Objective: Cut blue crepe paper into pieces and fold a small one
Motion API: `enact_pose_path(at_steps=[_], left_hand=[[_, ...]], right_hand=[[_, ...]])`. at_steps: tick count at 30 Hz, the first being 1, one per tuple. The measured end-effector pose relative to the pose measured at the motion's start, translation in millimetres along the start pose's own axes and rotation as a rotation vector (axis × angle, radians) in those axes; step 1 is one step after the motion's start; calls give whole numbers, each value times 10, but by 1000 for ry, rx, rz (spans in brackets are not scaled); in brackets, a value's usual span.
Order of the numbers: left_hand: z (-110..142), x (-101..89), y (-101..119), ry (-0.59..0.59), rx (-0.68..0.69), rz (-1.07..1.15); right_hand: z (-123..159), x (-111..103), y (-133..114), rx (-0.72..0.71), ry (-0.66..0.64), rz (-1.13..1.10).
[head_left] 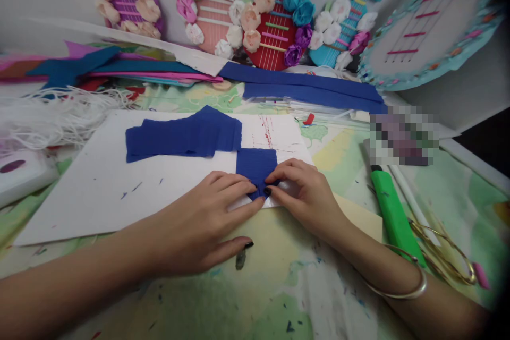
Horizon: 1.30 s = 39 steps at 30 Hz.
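Observation:
A small square of blue crepe paper lies on a white sheet near the table's middle. My left hand rests palm down on the sheet, its fingertips pinching the square's near corner. My right hand meets it from the right, its fingers curled and pinching the same corner. A stack of longer blue crepe pieces lies just behind on the same sheet.
A green utility knife, a white pen and gold scissors lie to the right. Folded blue crepe, coloured paper sheets and white string lie behind. Paper-flower guitar crafts lean on the wall.

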<state>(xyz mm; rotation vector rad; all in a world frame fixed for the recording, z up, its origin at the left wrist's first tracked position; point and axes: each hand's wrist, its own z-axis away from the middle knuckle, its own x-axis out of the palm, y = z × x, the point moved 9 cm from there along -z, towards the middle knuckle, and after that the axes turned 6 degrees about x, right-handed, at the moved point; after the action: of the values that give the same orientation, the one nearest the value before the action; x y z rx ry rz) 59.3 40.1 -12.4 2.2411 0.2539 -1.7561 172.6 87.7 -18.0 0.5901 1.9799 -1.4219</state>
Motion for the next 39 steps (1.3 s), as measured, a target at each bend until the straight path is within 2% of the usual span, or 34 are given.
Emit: enact_pose_path(at_steps=[13, 18, 25, 29, 34, 39], left_hand=[[68, -64, 12, 43, 74, 37], [62, -107, -49, 126, 49, 85], [-13, 39, -45, -3, 32, -6], [-12, 30, -23, -3, 27, -17], [-10, 5, -13, -5, -6, 7], [-21, 24, -6, -17, -1, 9]], right_hand=[[-9, -7, 22, 16, -2, -16], [-8, -4, 23, 16, -4, -16], [-8, -8, 15, 17, 8, -13], [-9, -27, 9, 9, 22, -18], [-19, -139, 100, 62, 113, 44], [-12, -167, 113, 40, 138, 48]])
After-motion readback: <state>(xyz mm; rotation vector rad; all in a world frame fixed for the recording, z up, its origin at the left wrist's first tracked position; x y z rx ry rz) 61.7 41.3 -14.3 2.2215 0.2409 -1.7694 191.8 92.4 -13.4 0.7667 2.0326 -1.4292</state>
